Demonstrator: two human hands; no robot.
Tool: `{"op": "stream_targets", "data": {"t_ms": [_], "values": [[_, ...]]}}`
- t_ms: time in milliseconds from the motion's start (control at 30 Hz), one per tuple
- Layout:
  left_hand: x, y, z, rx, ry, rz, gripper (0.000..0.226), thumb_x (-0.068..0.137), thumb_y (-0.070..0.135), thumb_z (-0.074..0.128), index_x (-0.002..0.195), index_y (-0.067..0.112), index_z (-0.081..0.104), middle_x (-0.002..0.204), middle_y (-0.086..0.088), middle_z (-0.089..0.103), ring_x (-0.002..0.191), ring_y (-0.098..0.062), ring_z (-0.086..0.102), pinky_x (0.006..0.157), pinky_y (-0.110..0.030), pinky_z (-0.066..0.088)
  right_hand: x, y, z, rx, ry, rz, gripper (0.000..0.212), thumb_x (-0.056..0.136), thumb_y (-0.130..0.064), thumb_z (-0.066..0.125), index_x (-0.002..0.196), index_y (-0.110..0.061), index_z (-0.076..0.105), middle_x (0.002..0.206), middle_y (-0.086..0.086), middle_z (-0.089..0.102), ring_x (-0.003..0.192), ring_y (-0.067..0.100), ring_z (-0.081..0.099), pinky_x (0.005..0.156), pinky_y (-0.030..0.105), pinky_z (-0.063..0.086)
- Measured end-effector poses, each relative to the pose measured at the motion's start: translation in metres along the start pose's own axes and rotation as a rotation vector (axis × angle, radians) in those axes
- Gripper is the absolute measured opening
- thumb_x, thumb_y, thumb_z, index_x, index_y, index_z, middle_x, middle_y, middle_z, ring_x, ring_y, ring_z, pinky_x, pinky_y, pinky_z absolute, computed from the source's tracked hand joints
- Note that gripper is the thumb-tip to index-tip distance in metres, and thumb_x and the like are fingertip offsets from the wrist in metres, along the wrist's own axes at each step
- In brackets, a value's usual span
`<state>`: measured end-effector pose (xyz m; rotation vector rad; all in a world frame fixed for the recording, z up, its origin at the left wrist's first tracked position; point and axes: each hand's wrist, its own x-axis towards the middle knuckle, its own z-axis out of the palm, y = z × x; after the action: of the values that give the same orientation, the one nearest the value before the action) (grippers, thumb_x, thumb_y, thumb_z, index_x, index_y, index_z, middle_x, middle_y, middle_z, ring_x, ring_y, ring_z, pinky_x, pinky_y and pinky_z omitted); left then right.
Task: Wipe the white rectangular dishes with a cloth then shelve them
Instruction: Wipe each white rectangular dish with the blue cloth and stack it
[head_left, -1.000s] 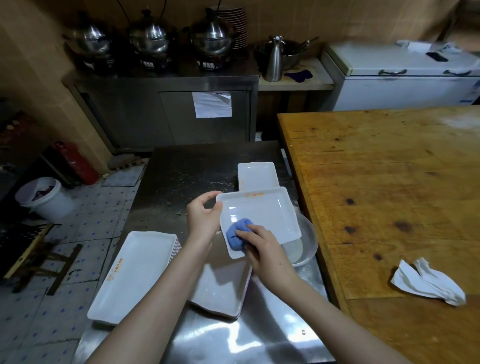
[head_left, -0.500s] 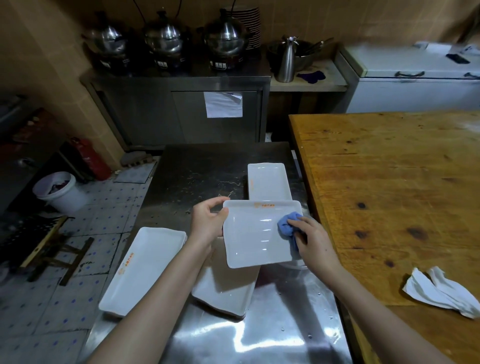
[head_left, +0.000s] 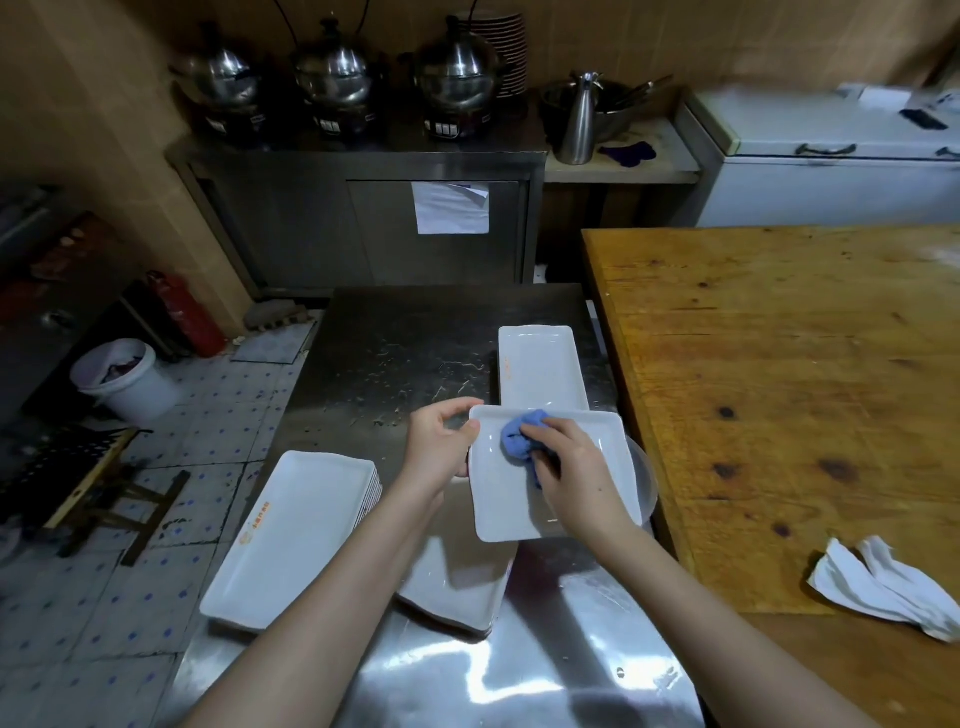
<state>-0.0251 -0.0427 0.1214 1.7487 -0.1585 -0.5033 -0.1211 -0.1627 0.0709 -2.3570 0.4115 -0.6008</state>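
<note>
Right grip (head_left: 571, 467), bunching the cloth (head_left: 519, 439), has swept from the dish (head_left: 498, 499)'s right edge to its upper left; left grip (head_left: 439, 441) pinches the rim; wiping unfinished.

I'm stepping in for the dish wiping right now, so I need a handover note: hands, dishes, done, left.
Left hand grips the left edge of a white dish, held above the steel table. Right hand presses a blue cloth onto it.
Other dishes: a stack at the left, a second pile under the forearms, a single dish farther back.
Done: unclear which are wiped.
Left: finish this dish, wipe the rest, shelve all.
</note>
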Motion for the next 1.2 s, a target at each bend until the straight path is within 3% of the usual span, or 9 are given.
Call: {"op": "stream_targets", "data": {"t_ms": [67,167,367,500,667,833,967,1100,1200], "values": [[0.002,-0.001,0.001,0.002,0.009,-0.01,0.022,0.094,0.0,0.052,0.097,0.018,0.065,0.083,-0.002,0.065,0.068,-0.019,0.061,0.053,-0.026,0.054,-0.001,-0.002,0.0,-0.002,-0.033,-0.049,0.029,0.085,0.004,0.057,0.11,-0.005,0.066,0.117,0.014,0.06,0.103,0.03,0.057,0.094,0.031,0.041],[0.005,-0.004,0.001,-0.001,0.027,-0.017,0.024,0.093,0.0,0.053,0.092,0.021,0.065,0.086,-0.002,0.065,0.077,-0.024,0.061,0.066,-0.038,0.056,-0.008,-0.001,0.003,-0.001,-0.066,-0.079,0.028,0.083,0.003,0.057,0.107,-0.005,0.067,0.114,0.016,0.061,0.1,0.034,0.059,0.09,0.029,0.039],[0.01,-0.006,0.005,-0.059,0.114,-0.032,0.019,0.094,0.004,0.055,0.094,0.02,0.064,0.077,0.003,0.063,0.077,-0.025,0.06,0.072,-0.044,0.055,-0.033,0.001,0.009,0.029,-0.199,-0.184,0.029,0.084,-0.007,0.054,0.111,-0.009,0.066,0.114,0.011,0.061,0.098,0.02,0.053,0.086,0.016,0.036],[0.013,-0.009,0.003,-0.067,0.124,-0.044,0.016,0.093,0.006,0.057,0.098,0.02,0.064,0.077,-0.001,0.064,0.073,-0.025,0.062,0.071,-0.043,0.056,-0.033,0.013,0.002,0.039,-0.236,-0.133,0.031,0.086,-0.007,0.053,0.115,-0.008,0.065,0.116,0.011,0.06,0.103,0.015,0.05,0.091,0.008,0.029],[0.014,-0.013,-0.007,-0.061,0.144,-0.045,0.017,0.094,0.006,0.056,0.103,0.018,0.064,0.081,-0.003,0.065,0.069,-0.02,0.062,0.059,-0.03,0.05,-0.025,0.04,-0.013,-0.021,-0.179,0.035,0.03,0.086,0.002,0.056,0.114,-0.006,0.065,0.114,0.013,0.06,0.105,0.027,0.058,0.088,0.016,0.036],[0.008,-0.019,-0.019,-0.084,0.171,-0.069,0.017,0.095,0.007,0.056,0.106,0.019,0.063,0.081,0.0,0.065,0.067,-0.014,0.064,0.053,-0.026,0.052,-0.022,0.058,-0.023,-0.076,-0.175,0.107,0.03,0.087,0.002,0.055,0.113,-0.008,0.066,0.11,0.009,0.06,0.094,0.019,0.059,0.08,0.014,0.04],[0.004,-0.032,-0.031,-0.114,0.256,-0.114,0.019,0.094,0.009,0.058,0.104,0.024,0.062,0.102,-0.002,0.065,0.087,-0.018,0.067,0.068,-0.034,0.059,-0.022,0.053,-0.019,-0.042,-0.106,0.119,0.027,0.087,0.003,0.054,0.109,-0.007,0.068,0.104,0.006,0.062,0.085,0.014,0.057,0.079,0.018,0.046],[-0.004,-0.049,-0.044,-0.176,0.377,-0.145,0.023,0.094,0.006,0.056,0.092,0.028,0.062,0.109,-0.008,0.065,0.099,-0.027,0.066,0.074,-0.041,0.06,-0.02,0.048,-0.019,0.037,0.021,0.196,0.03,0.085,0.005,0.057,0.111,-0.006,0.067,0.103,0.005,0.063,0.087,0.012,0.056,0.076,0.01,0.037],[-0.013,-0.062,-0.05,-0.265,0.443,-0.168,0.028,0.094,0.002,0.053,0.085,0.028,0.061,0.104,-0.012,0.066,0.094,-0.029,0.067,0.074,-0.043,0.06,-0.018,0.05,-0.02,0.063,0.059,0.219,0.031,0.084,0.006,0.057,0.111,-0.006,0.068,0.107,0.008,0.064,0.09,0.014,0.059,0.082,0.022,0.046]]}}
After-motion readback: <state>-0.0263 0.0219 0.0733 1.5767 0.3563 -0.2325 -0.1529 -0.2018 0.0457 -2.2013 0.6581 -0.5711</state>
